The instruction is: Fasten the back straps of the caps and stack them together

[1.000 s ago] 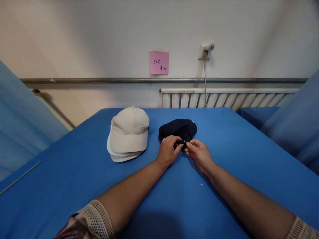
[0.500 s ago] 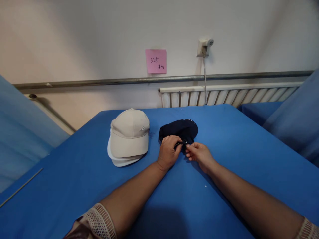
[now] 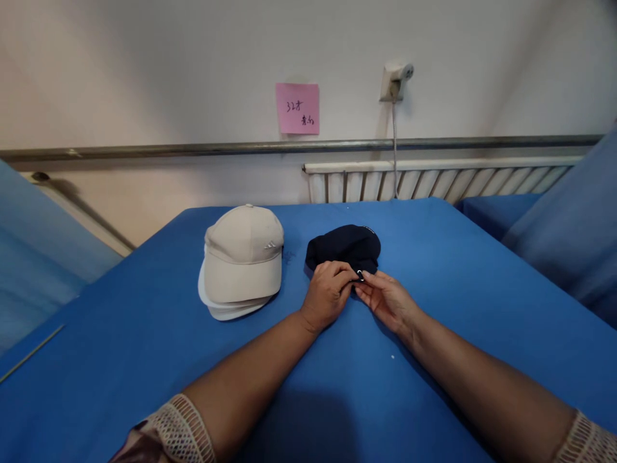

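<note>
A black baseball cap lies on the blue-covered table, its brim towards the far right. My left hand is closed on the cap's near edge, where the back strap is. Close beside it, my right hand pinches the same strap by a small shiny buckle. The fingertips of both hands nearly meet there, and they hide part of the strap. To the left stands a stack of caps with a beige cap on top; white brims show beneath it.
Behind the table run a metal rail and a white radiator. A pink note is stuck on the wall, left of a socket with a cord. Blue curtains hang at both sides.
My right hand has turned a little, its palm facing up more, and its fingers have moved onto the buckle. The camera view has shifted slightly.
</note>
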Demonstrator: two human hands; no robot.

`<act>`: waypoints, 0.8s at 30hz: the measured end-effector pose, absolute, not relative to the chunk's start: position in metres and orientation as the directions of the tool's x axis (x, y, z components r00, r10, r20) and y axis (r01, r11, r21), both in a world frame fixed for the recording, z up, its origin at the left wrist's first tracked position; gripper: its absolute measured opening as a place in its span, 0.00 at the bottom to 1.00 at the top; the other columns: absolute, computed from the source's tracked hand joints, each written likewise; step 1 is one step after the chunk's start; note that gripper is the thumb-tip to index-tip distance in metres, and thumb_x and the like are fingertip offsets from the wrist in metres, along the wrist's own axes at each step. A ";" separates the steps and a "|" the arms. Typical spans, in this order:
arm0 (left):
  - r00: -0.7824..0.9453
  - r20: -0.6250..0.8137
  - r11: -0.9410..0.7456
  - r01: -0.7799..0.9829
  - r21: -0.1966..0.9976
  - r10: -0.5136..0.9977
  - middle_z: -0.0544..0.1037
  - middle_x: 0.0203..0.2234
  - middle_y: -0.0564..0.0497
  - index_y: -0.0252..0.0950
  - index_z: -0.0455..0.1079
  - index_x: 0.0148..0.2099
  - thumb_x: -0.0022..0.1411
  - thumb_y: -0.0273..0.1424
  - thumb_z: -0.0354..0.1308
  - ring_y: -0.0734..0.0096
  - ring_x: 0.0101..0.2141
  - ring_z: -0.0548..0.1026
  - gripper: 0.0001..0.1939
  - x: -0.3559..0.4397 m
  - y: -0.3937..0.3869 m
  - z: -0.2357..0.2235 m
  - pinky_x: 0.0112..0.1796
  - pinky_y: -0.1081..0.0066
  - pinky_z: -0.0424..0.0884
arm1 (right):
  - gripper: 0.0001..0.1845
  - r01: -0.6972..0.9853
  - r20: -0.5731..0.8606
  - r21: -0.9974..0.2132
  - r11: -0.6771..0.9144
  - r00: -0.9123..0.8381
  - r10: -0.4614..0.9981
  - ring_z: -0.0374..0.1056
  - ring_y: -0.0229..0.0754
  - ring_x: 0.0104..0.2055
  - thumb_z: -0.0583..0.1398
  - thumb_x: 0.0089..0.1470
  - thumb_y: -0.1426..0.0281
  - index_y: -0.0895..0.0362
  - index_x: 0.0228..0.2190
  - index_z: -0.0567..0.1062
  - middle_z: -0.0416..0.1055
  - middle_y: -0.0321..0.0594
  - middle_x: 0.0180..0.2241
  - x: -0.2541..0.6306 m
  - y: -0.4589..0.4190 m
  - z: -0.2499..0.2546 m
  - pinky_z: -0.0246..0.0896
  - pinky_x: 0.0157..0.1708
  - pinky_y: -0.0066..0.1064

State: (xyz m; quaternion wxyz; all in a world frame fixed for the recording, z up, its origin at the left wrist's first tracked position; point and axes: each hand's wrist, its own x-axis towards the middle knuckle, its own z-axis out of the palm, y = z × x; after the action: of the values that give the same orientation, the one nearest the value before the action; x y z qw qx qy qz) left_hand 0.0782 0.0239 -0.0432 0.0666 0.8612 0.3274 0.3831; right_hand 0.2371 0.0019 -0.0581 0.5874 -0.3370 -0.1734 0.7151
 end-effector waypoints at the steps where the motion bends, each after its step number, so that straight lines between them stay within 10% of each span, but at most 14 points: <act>1: 0.481 0.618 -0.773 0.505 0.385 0.622 0.75 0.41 0.48 0.38 0.71 0.45 0.61 0.22 0.53 0.65 0.43 0.70 0.12 0.079 0.023 -0.043 0.46 0.61 0.65 | 0.10 -0.729 -0.276 -0.641 -0.239 -0.073 0.959 0.73 0.35 0.32 0.70 0.44 0.73 0.56 0.30 0.74 0.78 0.35 0.31 0.238 0.003 -0.059 0.69 0.35 0.27; 8: 0.029 0.673 -0.614 0.442 0.654 0.739 0.72 0.45 0.46 0.37 0.65 0.45 0.52 0.18 0.55 0.63 0.49 0.69 0.17 0.079 0.029 -0.046 0.52 0.58 0.64 | 0.09 -0.792 -0.305 -0.591 -0.152 0.044 0.951 0.72 0.34 0.29 0.66 0.46 0.78 0.56 0.24 0.71 0.76 0.33 0.28 0.250 0.010 -0.063 0.71 0.35 0.28; 13: -0.337 0.229 -0.183 0.163 0.969 0.913 0.71 0.48 0.43 0.37 0.63 0.50 0.51 0.21 0.58 0.62 0.50 0.70 0.22 0.076 0.043 -0.057 0.50 0.59 0.67 | 0.07 -0.824 -0.331 -0.543 -0.162 0.033 0.943 0.72 0.36 0.30 0.62 0.49 0.79 0.56 0.27 0.70 0.75 0.34 0.28 0.258 0.014 -0.066 0.72 0.35 0.29; 17: -0.221 -0.095 0.051 -0.198 0.979 0.971 0.71 0.50 0.41 0.36 0.64 0.49 0.52 0.22 0.61 0.63 0.48 0.73 0.21 0.081 0.043 -0.056 0.46 0.64 0.70 | 0.06 -0.820 -0.326 -0.545 -0.174 0.016 0.945 0.73 0.39 0.31 0.58 0.50 0.77 0.55 0.30 0.72 0.76 0.37 0.30 0.261 0.016 -0.064 0.72 0.33 0.31; 24: 0.144 -0.249 0.287 -0.433 0.855 0.958 0.77 0.35 0.45 0.33 0.71 0.39 0.54 0.26 0.64 0.67 0.34 0.76 0.10 0.080 0.037 -0.046 0.40 0.64 0.73 | 0.06 -0.794 -0.299 -0.590 -0.151 0.041 0.953 0.73 0.40 0.37 0.62 0.51 0.72 0.52 0.34 0.75 0.77 0.36 0.37 0.256 0.013 -0.058 0.71 0.36 0.31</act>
State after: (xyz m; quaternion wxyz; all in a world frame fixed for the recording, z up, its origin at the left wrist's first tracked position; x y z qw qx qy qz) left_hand 0.0801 0.0373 -0.0459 0.6868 0.3168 0.4145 0.5061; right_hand 0.2561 0.0131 -0.0578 0.6405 -0.3324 -0.1201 0.6818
